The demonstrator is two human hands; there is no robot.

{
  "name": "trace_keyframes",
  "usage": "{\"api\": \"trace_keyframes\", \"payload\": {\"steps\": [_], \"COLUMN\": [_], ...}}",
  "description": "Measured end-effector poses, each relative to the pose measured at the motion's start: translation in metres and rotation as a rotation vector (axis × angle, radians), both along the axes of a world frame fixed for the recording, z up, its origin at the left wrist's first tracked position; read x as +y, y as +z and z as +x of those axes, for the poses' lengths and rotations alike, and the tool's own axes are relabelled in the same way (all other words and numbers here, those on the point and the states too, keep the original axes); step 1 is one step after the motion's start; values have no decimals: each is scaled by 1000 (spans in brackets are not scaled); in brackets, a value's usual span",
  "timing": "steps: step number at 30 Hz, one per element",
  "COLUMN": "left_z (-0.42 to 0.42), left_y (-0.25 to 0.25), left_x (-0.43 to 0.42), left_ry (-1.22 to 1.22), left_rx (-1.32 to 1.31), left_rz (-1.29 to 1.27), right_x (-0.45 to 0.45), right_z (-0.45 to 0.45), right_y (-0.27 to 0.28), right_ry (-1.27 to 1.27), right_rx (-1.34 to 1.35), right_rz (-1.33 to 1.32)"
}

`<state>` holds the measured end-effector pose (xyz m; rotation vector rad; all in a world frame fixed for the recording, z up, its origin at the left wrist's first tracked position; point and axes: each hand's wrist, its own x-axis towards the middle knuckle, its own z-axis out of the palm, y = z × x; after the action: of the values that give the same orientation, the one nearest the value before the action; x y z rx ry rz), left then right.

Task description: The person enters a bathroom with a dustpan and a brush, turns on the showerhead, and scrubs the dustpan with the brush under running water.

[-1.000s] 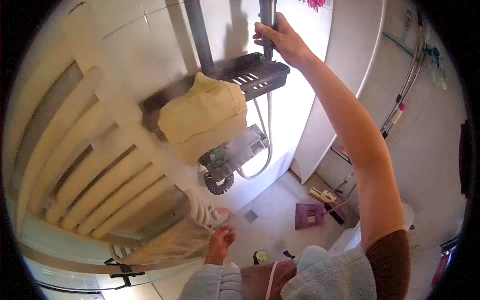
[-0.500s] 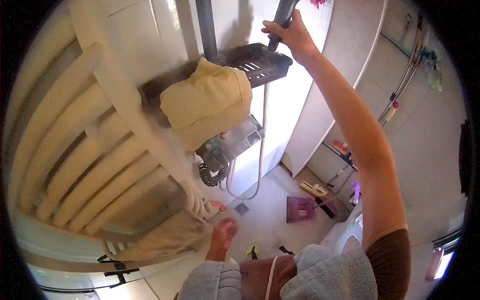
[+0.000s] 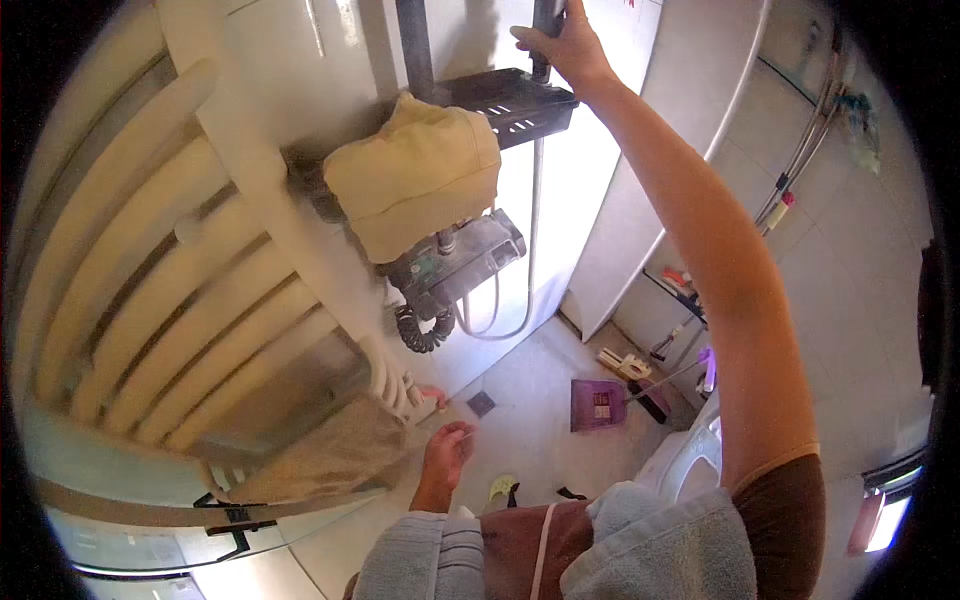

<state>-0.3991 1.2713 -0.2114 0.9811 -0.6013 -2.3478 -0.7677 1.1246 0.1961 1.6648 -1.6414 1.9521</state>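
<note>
Black handle (image 3: 545, 28), how many?
– One, at the right end of one basket (image 3: 548, 120). Right hand (image 3: 577, 50) wrapped round it, thumb across.
– Left hand (image 3: 447, 456)?
– Half-curled, low; can't tell if it grips anything.
– Others?
– One yellow cloth (image 3: 415, 178) over the basket, one purple dustpan (image 3: 590, 408) on the floor (image 3: 520, 410).

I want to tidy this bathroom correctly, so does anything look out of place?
Perhaps the yellow cloth: it lies bunched over the black slotted shelf, hiding part of it. I see no clear spill or damage.
</note>
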Motion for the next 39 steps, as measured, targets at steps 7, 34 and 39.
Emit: {"api": "trace_keyframes", "payload": {"steps": [7,34,39], "left_z": [16,25,25], "left_y": [-13,-14,-14], "left_x": [4,4,5], "left_ry": [52,130,152], "left_rx": [24,-8,-35], "left_rz": [-30,6,25], "right_x": [2,-12,-1], "right_z": [-9,-4,-8], "right_y": [3,5,-1], "right_ry": [83,-47,-5], "right_rx": [-57,-273,-282], "right_rz": [5,-11,-33]}}
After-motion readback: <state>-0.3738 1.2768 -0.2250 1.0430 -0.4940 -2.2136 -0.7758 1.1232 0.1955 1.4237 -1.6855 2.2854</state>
